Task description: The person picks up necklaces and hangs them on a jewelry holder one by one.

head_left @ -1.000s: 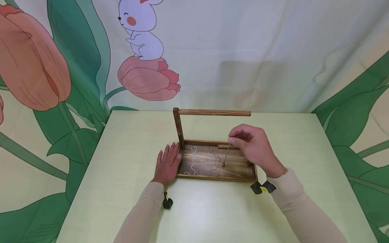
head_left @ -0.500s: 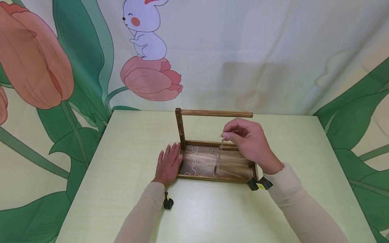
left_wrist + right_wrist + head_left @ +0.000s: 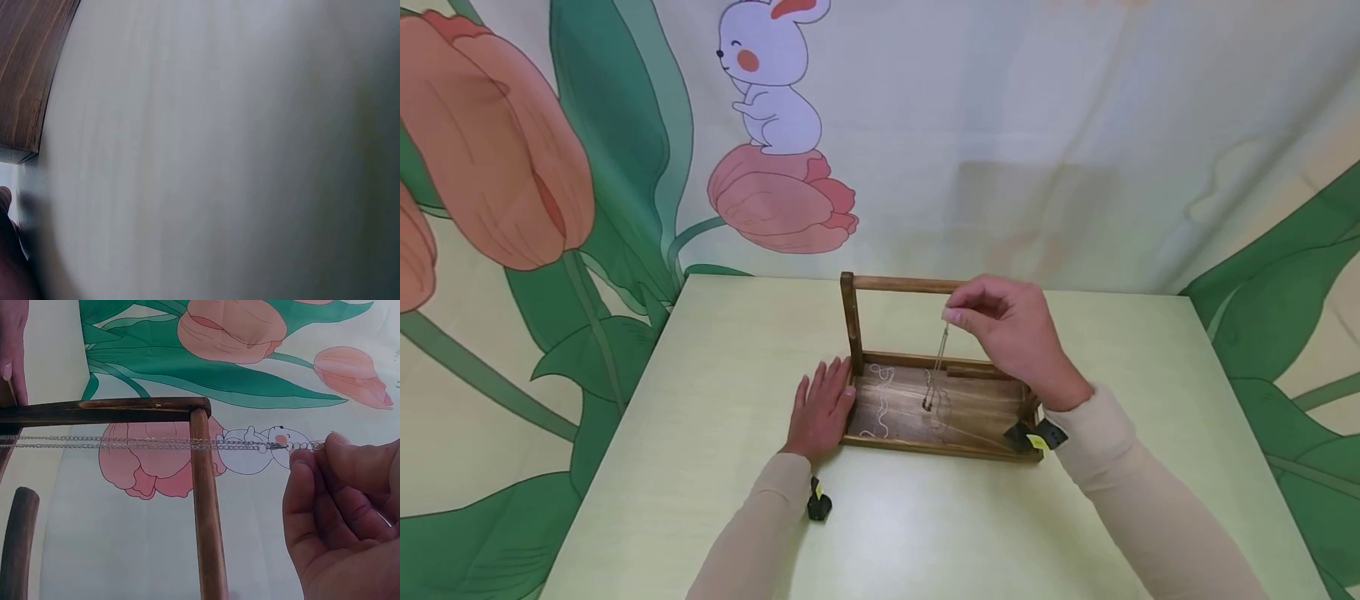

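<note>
A thin chain (image 3: 162, 447) hung doubled from the right hand (image 3: 1015, 333), whose thumb and forefinger pinched its upper end above the wooden stand (image 3: 925, 450). The right wrist view resolved single links and a small clasp (image 3: 278, 446) near the fingertips; in the head view these shrank to a fine line. Only the head view showed the chain's lower end, a dark little bunch over the tray floor; whether it touched could not be told. It also showed white string (image 3: 882, 400) lying at the tray's left and the left hand (image 3: 820, 408), fingers extended, resting against that end. The left wrist view gave little: a corner of dark wood and a blurred sliver of hand. In the head view the right hand hid the far end of the crossbar (image 3: 902, 284); the right wrist view cut the bar off at its lower edge.
</note>
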`<state>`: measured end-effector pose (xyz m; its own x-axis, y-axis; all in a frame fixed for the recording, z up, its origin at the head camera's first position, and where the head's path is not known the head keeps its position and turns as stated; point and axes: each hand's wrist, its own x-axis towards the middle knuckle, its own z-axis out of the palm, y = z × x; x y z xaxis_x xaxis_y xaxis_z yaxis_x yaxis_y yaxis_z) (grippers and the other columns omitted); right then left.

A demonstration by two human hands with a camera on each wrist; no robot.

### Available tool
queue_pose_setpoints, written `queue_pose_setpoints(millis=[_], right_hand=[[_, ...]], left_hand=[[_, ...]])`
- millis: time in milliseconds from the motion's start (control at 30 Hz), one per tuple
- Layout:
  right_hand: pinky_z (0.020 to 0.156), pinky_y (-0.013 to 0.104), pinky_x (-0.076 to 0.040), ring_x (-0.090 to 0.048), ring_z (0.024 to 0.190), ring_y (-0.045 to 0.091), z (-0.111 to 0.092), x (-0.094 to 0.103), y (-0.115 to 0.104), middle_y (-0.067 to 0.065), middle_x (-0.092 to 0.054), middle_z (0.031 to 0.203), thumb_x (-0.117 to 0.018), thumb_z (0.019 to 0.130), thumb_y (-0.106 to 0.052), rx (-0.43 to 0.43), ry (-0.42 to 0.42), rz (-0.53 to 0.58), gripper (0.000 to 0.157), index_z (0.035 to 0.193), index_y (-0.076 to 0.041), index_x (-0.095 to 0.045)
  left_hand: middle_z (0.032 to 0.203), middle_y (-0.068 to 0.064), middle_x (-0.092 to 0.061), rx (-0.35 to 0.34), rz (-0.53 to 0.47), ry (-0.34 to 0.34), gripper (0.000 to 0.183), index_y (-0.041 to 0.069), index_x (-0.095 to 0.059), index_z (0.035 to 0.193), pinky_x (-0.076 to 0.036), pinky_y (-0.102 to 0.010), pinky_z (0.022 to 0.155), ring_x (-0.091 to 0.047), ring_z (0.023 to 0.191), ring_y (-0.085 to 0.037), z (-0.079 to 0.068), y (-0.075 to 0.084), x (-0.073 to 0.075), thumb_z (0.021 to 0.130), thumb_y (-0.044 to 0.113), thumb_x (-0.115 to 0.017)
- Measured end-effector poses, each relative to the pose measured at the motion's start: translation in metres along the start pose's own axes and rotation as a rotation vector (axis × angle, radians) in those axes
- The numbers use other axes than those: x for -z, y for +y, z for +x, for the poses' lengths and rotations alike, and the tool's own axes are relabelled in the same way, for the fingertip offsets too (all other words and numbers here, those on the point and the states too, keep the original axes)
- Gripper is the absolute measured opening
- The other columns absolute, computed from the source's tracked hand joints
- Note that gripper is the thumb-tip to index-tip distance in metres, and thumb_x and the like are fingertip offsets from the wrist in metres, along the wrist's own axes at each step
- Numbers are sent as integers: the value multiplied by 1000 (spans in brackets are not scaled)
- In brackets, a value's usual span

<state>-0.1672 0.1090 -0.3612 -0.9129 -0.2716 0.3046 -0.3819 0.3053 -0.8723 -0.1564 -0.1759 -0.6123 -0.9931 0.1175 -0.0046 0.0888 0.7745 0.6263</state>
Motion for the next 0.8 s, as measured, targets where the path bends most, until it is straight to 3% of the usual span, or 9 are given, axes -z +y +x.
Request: queue_pose_setpoints(millis=[167,467,800], right_hand=[[66,24,-55,-65,72,13,5,3,0,2,-75,85,-78,92,-5,-7,16,2,4,95,-2,-77],[73,31,-67,-74,73,14,11,1,-1,5,-70,82,-68,96,6,-13,35,231,15,92,-8,-69],[74,31,-66,-72,76,17,16,1,1,7,-65,86,-64,99,5,3,61,193,9,96,-3,-65]], left_hand=[[176,-6,-23,-4,-9,5,60,23,-22,168,-1,-56,134,-10,165,-32,0,0,0,113,45,-30],[176,-4,-23,-1,1,6,60,24,-21,168,0,-55,134,-10,166,-31,-1,-1,-1,113,44,-31],[176,-2,-23,5,9,4,60,25,-21,168,-1,-54,134,-10,166,-29,-1,-1,0,113,45,-30]])
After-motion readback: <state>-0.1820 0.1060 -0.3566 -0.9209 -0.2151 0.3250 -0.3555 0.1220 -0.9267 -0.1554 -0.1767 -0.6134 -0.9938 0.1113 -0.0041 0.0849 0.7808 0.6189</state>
